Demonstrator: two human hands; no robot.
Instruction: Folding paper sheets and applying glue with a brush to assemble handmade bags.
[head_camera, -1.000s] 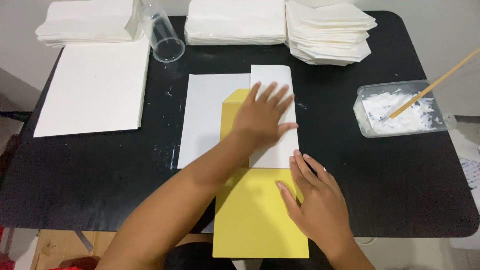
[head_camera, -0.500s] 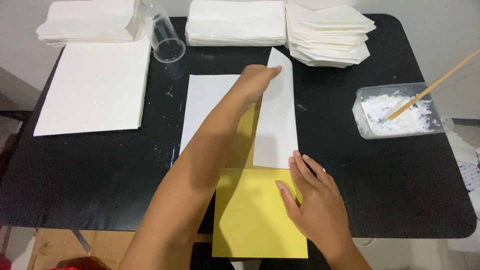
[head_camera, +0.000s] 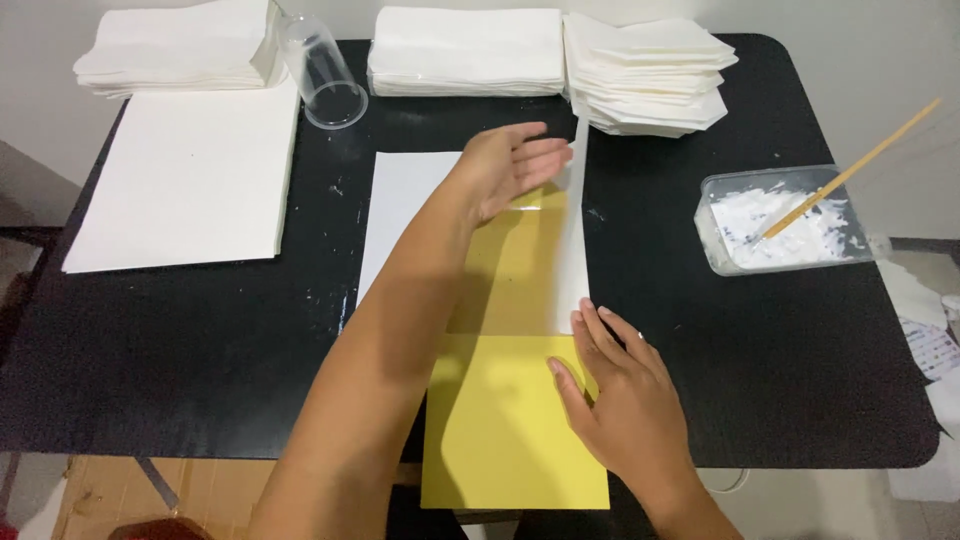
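Note:
A yellow sheet (head_camera: 510, 420) lies on a white sheet (head_camera: 400, 210) at the middle of the black table (head_camera: 180, 360) and hangs over the front edge. The white sheet's right flap (head_camera: 573, 240) stands almost upright along the yellow sheet's right side. My left hand (head_camera: 510, 165) reaches across with fingers spread, its fingertips against the inner face of the raised flap near its top. My right hand (head_camera: 620, 400) rests flat on the yellow sheet's right edge, fingertips at the foot of the flap.
A large stack of white sheets (head_camera: 190, 170) lies at the left. Folded white piles (head_camera: 465, 50) (head_camera: 650, 75) (head_camera: 180, 45) line the back edge. A clear cup (head_camera: 322, 70) lies on its side. A clear tub of white paste (head_camera: 785, 220) with a wooden stick (head_camera: 850, 170) sits right.
The white flap lay folded flat over the yellow sheet under my left hand; my left hand has lifted it up and open to near upright. My right hand has stayed put.

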